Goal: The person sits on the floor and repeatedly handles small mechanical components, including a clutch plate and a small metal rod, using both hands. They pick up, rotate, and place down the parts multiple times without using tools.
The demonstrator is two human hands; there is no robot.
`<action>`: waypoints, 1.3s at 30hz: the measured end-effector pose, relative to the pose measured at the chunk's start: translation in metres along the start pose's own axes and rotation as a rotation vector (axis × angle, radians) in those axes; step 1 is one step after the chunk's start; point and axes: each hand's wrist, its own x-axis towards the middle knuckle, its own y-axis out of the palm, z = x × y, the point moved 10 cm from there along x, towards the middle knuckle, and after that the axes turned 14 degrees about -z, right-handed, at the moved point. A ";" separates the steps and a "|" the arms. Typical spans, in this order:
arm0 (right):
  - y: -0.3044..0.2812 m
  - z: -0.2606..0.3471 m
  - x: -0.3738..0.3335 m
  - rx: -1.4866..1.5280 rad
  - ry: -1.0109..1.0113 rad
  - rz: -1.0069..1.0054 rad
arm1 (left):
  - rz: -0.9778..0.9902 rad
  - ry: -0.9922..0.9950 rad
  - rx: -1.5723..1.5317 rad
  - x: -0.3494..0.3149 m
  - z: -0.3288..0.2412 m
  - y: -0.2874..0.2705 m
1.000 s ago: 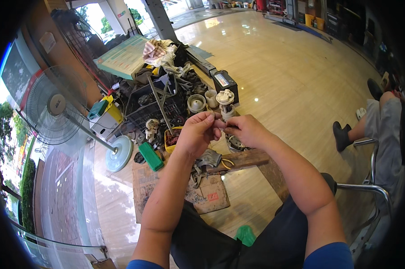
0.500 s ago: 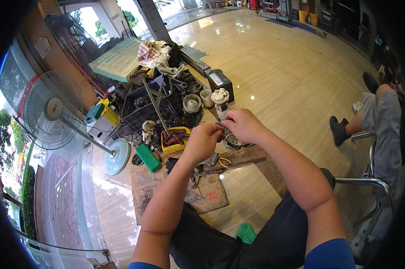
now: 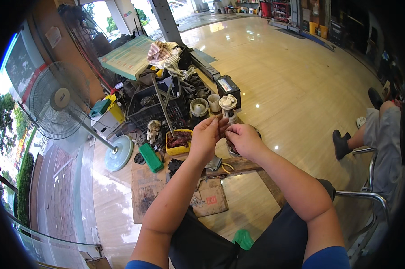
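Observation:
My left hand (image 3: 207, 137) and my right hand (image 3: 244, 140) are raised close together in front of me. The left thumb and forefinger meet in a pinch, the other fingers partly stretched toward the right hand. On the right, the fingers are curled in and pressed together. Whatever small thing they hold is too small to make out. Just beyond them stands a beige pump-like part (image 3: 228, 103). Below the hands, pliers with yellow handles (image 3: 227, 167) and a grey cloth or glove (image 3: 213, 163) lie by a wooden board (image 3: 243, 165).
A yellow tray (image 3: 171, 150) of greasy reddish parts and a green case (image 3: 151, 158) lie left. Behind are a black crate (image 3: 153, 112), a blower wheel (image 3: 199, 106) and a car battery (image 3: 228, 92). A fan (image 3: 61, 98) stands left; a seated person's leg (image 3: 357, 135) is at right.
The left fingers have uncurled and spread somewhat, while the right hand has dropped slightly and closed in beside them. The view has shifted a little.

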 end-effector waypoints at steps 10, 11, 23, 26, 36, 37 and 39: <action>0.007 0.009 -0.009 -0.010 0.046 0.040 | -0.016 0.007 -0.288 0.002 -0.005 -0.004; 0.007 0.007 -0.009 -0.023 0.054 0.037 | -0.014 0.011 -0.302 0.002 -0.005 -0.003; 0.009 0.006 -0.007 0.073 0.031 0.101 | -0.044 -0.012 -0.344 0.003 -0.012 -0.005; 0.012 0.014 -0.010 0.025 -0.061 0.156 | -0.024 -0.045 -0.361 0.004 -0.020 -0.010; 0.007 0.026 -0.011 -0.311 -0.222 0.319 | 0.362 -0.169 -0.239 -0.017 -0.033 0.018; 0.002 0.026 -0.009 -0.370 -0.242 0.323 | 0.362 -0.177 -0.199 -0.019 -0.033 0.018; -0.006 0.029 -0.005 -0.428 -0.299 0.326 | 0.367 -0.190 -0.117 -0.024 -0.031 0.019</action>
